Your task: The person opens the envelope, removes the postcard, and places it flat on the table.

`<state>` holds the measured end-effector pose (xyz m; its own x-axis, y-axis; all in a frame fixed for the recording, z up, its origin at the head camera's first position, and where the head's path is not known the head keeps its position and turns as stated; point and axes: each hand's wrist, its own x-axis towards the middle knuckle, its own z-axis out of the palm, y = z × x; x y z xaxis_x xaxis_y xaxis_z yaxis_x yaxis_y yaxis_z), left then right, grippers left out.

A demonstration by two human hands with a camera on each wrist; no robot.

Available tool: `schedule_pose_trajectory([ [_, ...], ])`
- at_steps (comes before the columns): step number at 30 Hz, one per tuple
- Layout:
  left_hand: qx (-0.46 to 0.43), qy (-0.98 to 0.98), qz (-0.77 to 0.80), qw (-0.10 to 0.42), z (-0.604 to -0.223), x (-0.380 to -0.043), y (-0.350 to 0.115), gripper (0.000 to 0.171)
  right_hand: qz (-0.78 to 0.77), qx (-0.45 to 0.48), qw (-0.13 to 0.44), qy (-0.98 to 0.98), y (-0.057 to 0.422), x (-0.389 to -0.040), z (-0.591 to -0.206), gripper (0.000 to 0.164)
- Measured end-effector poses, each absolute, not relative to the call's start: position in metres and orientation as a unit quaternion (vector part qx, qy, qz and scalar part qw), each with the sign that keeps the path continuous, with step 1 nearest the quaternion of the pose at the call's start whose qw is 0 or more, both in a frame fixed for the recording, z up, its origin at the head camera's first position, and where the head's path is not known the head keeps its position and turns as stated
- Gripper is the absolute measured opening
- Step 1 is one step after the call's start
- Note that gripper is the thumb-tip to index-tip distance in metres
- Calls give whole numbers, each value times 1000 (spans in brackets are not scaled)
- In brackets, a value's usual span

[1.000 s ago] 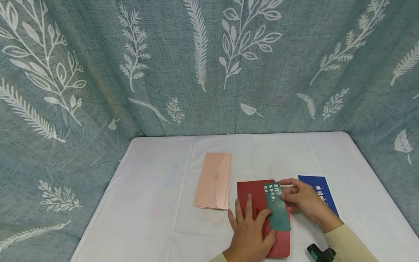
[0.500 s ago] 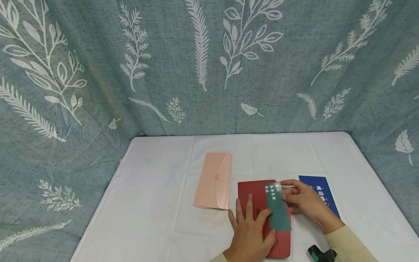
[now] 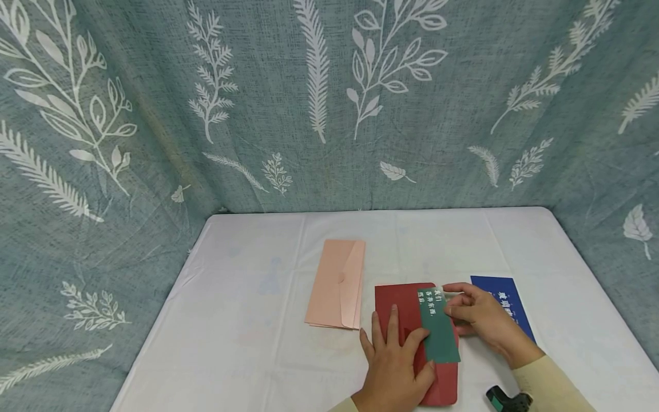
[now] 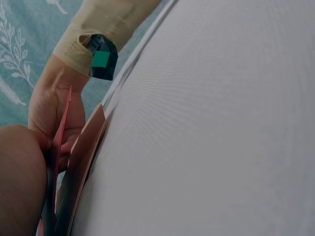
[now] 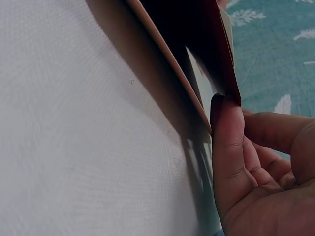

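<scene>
In the head view, my left hand (image 3: 393, 360) lies with spread fingers across a red envelope (image 3: 395, 296). Its index finger and thumb touch the left side of a narrow green card (image 3: 440, 335) with white writing, which lies along the envelope's right side. At that right edge, my right hand (image 3: 479, 315) pinches with thumb and fingers. The right wrist view shows those fingers (image 5: 229, 132) gripping a raised dark red edge of the envelope (image 5: 224, 59), with a pale sheet (image 5: 199, 76) in the gap below it. Whether the grip includes the green card is hidden.
Pink envelopes (image 3: 329, 280) lie to the left on the white-covered table (image 3: 247, 297). A blue card (image 3: 507, 297) with white writing lies partly behind my right hand. A black device (image 3: 508, 399) sits at my right wrist. A green leaf-patterned curtain (image 3: 329, 103) surrounds the table.
Both hands keep nearly the same pose on the red envelope. The green card's lower end sits very slightly further right; the rest of the scene shifts slightly with the camera.
</scene>
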<state>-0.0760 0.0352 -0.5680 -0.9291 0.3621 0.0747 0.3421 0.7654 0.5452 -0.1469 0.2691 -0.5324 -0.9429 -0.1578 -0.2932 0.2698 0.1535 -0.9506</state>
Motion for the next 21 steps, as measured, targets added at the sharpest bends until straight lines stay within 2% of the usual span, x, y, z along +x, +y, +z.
schedule_pose_trajectory([
  [21, 190, 939, 285, 24, -568, -76, 33, 53, -638, 50, 168, 750, 279, -140, -531, 60],
])
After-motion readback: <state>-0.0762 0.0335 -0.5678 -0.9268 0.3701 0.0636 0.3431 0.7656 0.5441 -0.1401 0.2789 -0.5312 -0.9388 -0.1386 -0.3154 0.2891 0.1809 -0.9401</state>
